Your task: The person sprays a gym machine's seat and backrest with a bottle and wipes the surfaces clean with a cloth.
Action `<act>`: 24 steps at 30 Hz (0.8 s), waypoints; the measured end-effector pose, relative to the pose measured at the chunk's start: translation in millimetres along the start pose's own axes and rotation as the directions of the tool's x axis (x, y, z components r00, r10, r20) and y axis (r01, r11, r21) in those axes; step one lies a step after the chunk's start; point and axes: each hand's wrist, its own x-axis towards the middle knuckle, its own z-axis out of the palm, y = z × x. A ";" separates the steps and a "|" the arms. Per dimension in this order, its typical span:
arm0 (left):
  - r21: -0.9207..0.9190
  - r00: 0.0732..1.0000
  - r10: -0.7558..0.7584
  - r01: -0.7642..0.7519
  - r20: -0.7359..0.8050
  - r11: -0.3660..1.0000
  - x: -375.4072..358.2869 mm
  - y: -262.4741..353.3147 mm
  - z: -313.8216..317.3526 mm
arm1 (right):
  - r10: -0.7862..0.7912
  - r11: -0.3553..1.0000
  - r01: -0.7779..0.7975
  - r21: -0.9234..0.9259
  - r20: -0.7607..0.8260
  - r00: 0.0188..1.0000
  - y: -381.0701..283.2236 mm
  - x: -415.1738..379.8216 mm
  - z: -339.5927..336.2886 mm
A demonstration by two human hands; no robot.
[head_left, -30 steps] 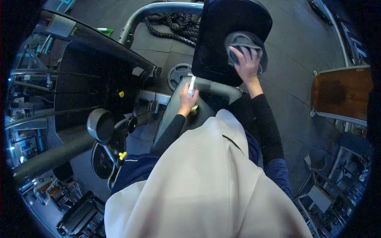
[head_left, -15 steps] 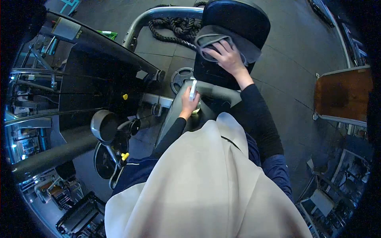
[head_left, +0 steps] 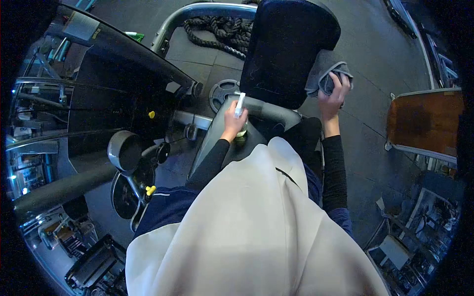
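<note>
My right hand [head_left: 334, 95] is closed on a folded grey cloth [head_left: 321, 71], at the right edge of a black padded backrest [head_left: 286, 52]. Fine pale specks show on the lower part of that pad. Over the dark seat pad [head_left: 270, 110], my left hand [head_left: 233, 122] grips a spray bottle [head_left: 239, 106] by its neck. The white trigger head points up and away from me, while the bottle's clear lower body shows below my fingers, partly hidden by the hand.
A weight machine with a dark panel [head_left: 101, 106] and a round padded roller [head_left: 124, 152] stands at my left. Behind the seat lie a coiled black rope [head_left: 217, 34] and a weight plate [head_left: 223, 93]. A brown-topped bench [head_left: 424, 123] is at the right.
My right hand has moved the cloth from the middle of the backrest out to its right edge. My left hand has stayed nearly in place with the spray bottle.
</note>
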 end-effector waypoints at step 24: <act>-0.011 0.999 -0.032 0.032 -0.001 0.999 -6.4 -0.5 -1.4 | -0.431 0.898 0.433 0.076 0.351 0.831 -39.2 28.6 81.7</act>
